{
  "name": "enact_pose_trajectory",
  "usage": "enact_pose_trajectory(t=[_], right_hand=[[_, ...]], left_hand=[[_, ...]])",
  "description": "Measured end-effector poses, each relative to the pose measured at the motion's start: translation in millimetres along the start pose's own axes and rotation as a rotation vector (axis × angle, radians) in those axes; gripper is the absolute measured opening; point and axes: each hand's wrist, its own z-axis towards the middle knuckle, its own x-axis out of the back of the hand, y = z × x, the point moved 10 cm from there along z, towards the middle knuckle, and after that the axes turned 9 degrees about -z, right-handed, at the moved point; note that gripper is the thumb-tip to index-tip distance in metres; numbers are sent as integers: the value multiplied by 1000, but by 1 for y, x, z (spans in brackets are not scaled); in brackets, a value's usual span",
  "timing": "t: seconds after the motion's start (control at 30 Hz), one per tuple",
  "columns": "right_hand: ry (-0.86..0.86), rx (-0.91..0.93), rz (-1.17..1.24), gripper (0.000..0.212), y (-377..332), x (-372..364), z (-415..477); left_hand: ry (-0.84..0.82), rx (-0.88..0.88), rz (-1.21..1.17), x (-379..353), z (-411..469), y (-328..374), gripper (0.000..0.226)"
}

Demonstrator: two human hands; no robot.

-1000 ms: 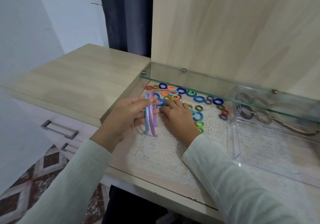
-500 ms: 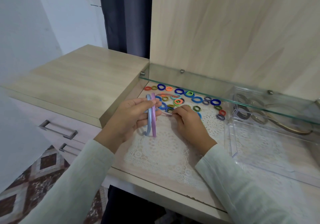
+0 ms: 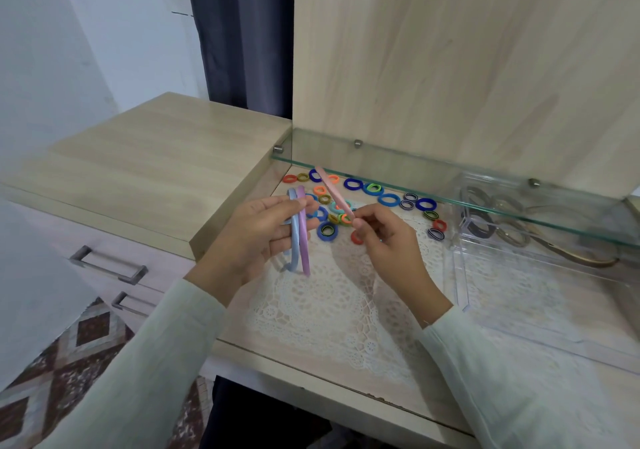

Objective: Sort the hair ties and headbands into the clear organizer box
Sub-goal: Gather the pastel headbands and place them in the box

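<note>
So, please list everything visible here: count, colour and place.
hair ties: many, mixed colours, on the desk under the glass shelf
blue headband: one, light blue, in the left hand
purple headband: one, lilac, same hand
pink headband: one, pink, above the ties, end in right hand
clear organizer box: one, transparent, right of desk
headbands in the box: several, dark and gold-toned
glass shelf: one, clear, above the ties
lace mat: one, white, on the desk
drawer handles: two, grey, lower left
left hand: one, grips two headbands
right hand: one, pinches the pink headband
</note>
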Motion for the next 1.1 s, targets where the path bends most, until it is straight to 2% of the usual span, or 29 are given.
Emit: enact_pose_trajectory(t=[0.4,0.67,0.8,1.1], right_hand=[[-48,4,332,7,-26,-7,-18],[-83,-15,357,9,-20,-33,-39],[-88,-19,337,8,-22,-37,-42],[-107,14,286,6,-30,-42,-50]], left_hand=[[0,12,9,-1,9,-7,18],[23,24,-15,-1,13,-12,16],[19,20,26,2,15,-12,27],[13,8,-17,-3,11,-11,17]])
